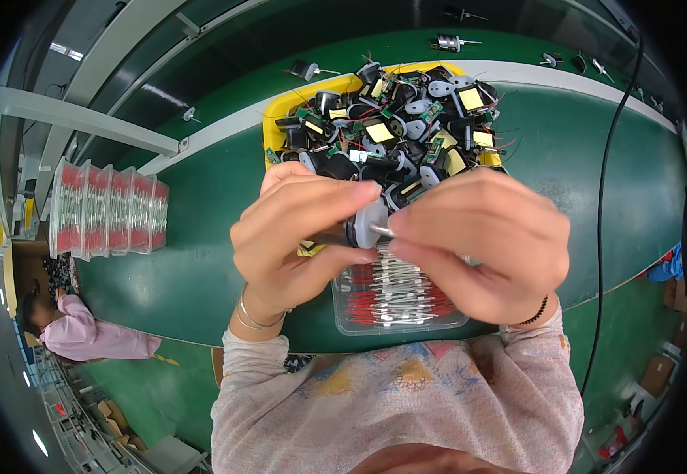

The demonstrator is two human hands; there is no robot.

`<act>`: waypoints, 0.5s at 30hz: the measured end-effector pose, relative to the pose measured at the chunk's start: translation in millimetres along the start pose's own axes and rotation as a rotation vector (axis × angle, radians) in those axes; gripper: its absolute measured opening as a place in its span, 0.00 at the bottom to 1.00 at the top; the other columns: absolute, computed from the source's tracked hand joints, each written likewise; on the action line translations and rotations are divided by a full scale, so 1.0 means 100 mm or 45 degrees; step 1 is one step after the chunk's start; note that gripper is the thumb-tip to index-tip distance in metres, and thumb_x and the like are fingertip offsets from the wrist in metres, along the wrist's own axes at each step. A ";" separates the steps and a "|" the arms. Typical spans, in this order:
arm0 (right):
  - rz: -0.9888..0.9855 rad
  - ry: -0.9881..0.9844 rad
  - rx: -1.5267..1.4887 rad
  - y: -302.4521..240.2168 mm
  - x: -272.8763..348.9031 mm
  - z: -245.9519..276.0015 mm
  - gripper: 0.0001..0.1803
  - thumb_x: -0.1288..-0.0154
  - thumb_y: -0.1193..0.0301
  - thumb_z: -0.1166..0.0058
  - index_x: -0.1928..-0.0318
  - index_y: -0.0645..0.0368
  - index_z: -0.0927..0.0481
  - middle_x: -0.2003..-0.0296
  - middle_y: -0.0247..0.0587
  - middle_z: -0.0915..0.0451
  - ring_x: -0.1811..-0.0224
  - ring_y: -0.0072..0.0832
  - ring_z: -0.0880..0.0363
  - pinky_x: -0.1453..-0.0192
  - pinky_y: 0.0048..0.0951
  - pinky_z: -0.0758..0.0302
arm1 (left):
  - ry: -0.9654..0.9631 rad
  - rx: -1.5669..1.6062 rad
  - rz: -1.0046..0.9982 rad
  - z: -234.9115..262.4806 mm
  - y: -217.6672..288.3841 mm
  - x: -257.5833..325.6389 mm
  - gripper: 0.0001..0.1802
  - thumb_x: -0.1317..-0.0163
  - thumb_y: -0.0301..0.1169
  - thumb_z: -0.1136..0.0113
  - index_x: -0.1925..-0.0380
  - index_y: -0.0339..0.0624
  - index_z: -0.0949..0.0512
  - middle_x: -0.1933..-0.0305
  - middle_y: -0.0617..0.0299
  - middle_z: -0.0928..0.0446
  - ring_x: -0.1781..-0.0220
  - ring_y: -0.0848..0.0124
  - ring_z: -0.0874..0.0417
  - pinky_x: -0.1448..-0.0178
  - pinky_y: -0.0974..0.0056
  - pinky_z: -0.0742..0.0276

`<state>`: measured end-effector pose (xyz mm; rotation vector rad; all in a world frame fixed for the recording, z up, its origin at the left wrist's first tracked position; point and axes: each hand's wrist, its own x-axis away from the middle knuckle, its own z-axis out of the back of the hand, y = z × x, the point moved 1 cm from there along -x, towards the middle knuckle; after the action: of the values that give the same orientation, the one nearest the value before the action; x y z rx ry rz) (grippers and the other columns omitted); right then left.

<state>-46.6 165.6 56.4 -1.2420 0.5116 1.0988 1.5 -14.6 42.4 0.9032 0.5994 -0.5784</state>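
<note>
In front of my chest, my left hand (292,233) is closed round a small black motor with a white round end cap (370,223). The cap faces right. From that side, my right hand (481,241) pinches a thin silver metal shaft (381,231) between thumb and fingertips, its end at the cap. Whether the shaft is seated in the cap I cannot tell. Below my hands lies a clear plastic box (345,322) of red and white metal-tipped shafts. Just beyond them, a yellow bin (272,126) is heaped with similar motors with wires and small circuit boards.
Several clear trays of red and white shafts (106,209) stand on the green bench (557,158) at left. A black cable (606,182) hangs down on the right. Motor units (450,43) lie on the far belt. A person in pink (90,332) is at far left.
</note>
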 end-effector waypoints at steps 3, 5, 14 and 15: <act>-0.088 -0.098 0.003 0.00 -0.04 0.05 0.13 0.65 0.83 0.38 0.72 0.65 0.19 0.77 0.39 0.22 0.79 0.28 0.24 0.74 0.25 0.27 | 0.245 0.271 0.017 -0.08 -0.06 0.07 0.24 0.65 0.26 0.27 0.67 0.37 0.28 0.63 0.51 0.20 0.63 0.67 0.19 0.55 0.65 0.32; 0.060 -0.072 0.145 0.02 0.02 0.01 0.14 0.67 0.83 0.40 0.72 0.66 0.19 0.77 0.40 0.23 0.78 0.30 0.24 0.74 0.26 0.27 | 0.255 0.308 0.023 -0.10 -0.09 0.10 0.23 0.65 0.25 0.27 0.68 0.37 0.29 0.64 0.47 0.20 0.63 0.68 0.19 0.56 0.65 0.32; 0.471 0.067 0.350 -0.01 0.11 -0.14 0.22 0.78 0.73 0.50 0.73 0.70 0.23 0.76 0.43 0.26 0.76 0.32 0.26 0.75 0.24 0.26 | 0.332 0.051 0.051 -0.07 0.17 0.12 0.18 0.68 0.25 0.26 0.76 0.37 0.26 0.72 0.49 0.19 0.69 0.67 0.17 0.61 0.67 0.30; 0.460 0.049 0.302 0.01 0.10 -0.14 0.22 0.78 0.73 0.51 0.73 0.70 0.23 0.76 0.42 0.27 0.76 0.31 0.26 0.76 0.23 0.27 | 0.284 0.013 0.069 -0.03 0.20 0.12 0.18 0.69 0.25 0.26 0.77 0.37 0.25 0.73 0.50 0.19 0.70 0.67 0.17 0.61 0.67 0.30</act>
<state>-39.4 156.7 43.4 -0.9857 0.8940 1.2743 22.6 -5.1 43.4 0.9984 0.7710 -0.4350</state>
